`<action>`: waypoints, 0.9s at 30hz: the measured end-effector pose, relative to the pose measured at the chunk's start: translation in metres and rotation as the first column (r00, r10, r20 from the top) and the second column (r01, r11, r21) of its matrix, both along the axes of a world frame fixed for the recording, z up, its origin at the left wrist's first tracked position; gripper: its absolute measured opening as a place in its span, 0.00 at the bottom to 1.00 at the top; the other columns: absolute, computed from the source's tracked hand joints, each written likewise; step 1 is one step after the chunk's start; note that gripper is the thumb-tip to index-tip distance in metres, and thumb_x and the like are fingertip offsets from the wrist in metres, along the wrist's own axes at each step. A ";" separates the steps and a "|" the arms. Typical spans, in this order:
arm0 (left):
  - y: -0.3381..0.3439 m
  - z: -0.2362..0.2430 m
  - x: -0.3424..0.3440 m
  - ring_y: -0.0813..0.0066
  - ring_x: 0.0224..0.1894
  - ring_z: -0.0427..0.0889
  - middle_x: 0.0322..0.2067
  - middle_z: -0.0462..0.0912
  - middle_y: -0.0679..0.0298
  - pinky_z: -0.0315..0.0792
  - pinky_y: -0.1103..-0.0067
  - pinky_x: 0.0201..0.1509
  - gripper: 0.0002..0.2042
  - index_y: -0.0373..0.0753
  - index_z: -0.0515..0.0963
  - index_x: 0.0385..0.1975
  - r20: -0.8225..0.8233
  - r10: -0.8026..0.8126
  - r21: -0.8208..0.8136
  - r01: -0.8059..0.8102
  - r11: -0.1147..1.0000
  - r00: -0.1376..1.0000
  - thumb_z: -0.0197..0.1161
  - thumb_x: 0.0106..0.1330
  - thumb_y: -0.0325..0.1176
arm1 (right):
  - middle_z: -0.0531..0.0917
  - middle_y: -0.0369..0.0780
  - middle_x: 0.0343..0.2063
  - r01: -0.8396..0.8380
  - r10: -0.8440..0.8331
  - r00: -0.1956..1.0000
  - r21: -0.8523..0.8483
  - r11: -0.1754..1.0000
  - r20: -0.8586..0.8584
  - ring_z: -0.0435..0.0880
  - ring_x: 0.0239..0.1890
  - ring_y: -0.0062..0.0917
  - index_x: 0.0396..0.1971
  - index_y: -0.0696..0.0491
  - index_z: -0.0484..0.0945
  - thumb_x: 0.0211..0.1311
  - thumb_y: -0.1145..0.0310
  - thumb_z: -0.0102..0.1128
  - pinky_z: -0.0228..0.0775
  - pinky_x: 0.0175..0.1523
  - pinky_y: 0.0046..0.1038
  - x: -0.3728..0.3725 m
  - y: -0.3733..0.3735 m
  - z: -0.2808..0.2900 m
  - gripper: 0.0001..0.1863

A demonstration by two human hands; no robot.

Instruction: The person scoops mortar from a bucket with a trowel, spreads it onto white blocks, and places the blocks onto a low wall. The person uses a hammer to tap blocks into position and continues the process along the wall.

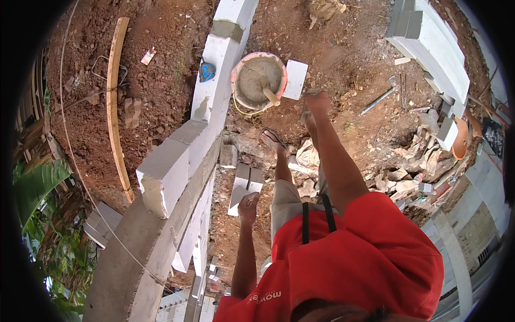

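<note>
My right hand (317, 101) is closed on a small grey thing, partly hidden and too unclear to name, right of a pink-rimmed bucket (240, 67) of grey mortar. A wooden-handled tool (272, 97) rests in the bucket, beside a flat white board (296, 80). My left hand (248, 208) hangs lower, fingers curled, in front of pale blocks (238, 185); anything inside it is hidden. A blue-and-black object (207, 72) sits on the block wall (217, 51) along my left.
A concrete ledge (115, 273) runs low along the left, near a cord and a long timber (115, 134). Stacked white blocks (440, 59) stand at upper right, with a hammer-like tool (378, 99) on the soil and rubble (407, 188) lower right.
</note>
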State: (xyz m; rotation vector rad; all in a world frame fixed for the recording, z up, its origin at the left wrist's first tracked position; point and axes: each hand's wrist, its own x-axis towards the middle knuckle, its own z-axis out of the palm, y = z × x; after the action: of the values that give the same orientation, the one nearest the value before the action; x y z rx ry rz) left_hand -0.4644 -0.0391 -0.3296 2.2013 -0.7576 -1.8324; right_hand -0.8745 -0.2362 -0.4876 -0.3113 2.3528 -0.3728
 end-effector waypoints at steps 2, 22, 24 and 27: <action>0.030 -0.015 -0.011 0.73 0.48 0.85 0.46 0.88 0.57 0.77 0.77 0.58 0.16 0.29 0.81 0.51 0.015 -0.010 0.095 0.008 0.995 1.000 0.70 0.70 0.34 | 0.90 0.48 0.40 0.029 -0.025 0.999 0.136 0.990 -0.034 0.91 0.45 0.42 0.42 0.51 0.88 0.55 0.55 0.68 0.82 0.51 0.40 -0.016 -0.003 -0.046 0.19; 0.138 -0.063 0.002 0.70 0.50 0.86 0.45 0.88 0.57 0.77 0.75 0.59 0.13 0.32 0.83 0.50 0.151 0.136 0.383 -0.185 0.905 0.979 0.67 0.70 0.31 | 0.65 0.57 0.68 0.048 -0.041 0.999 0.278 0.959 -0.033 0.73 0.67 0.52 0.71 0.52 0.64 0.46 0.27 0.70 0.69 0.67 0.50 -0.043 -0.046 -0.192 0.59; 0.131 -0.069 -0.002 0.70 0.50 0.86 0.45 0.88 0.57 0.77 0.75 0.58 0.13 0.32 0.83 0.50 0.171 0.106 0.430 -0.171 0.886 0.980 0.66 0.70 0.31 | 0.64 0.58 0.69 0.103 -0.094 0.995 0.307 0.946 -0.045 0.72 0.68 0.53 0.72 0.57 0.61 0.45 0.27 0.71 0.68 0.68 0.51 -0.045 -0.040 -0.201 0.63; 0.122 -0.077 -0.009 0.63 0.54 0.86 0.48 0.87 0.50 0.78 0.71 0.61 0.16 0.28 0.79 0.52 0.085 0.062 0.411 -0.092 0.907 0.994 0.65 0.73 0.36 | 0.65 0.59 0.68 0.114 -0.133 0.989 0.259 0.959 0.057 0.74 0.65 0.56 0.73 0.64 0.56 0.42 0.27 0.73 0.68 0.68 0.51 -0.055 -0.034 -0.213 0.69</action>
State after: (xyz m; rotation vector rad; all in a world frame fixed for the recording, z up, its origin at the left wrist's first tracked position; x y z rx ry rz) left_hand -0.4729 0.0831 -0.4066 2.5148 -0.2991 -2.0373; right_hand -0.9295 -0.2698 -0.7002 -0.0267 2.3199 -0.1337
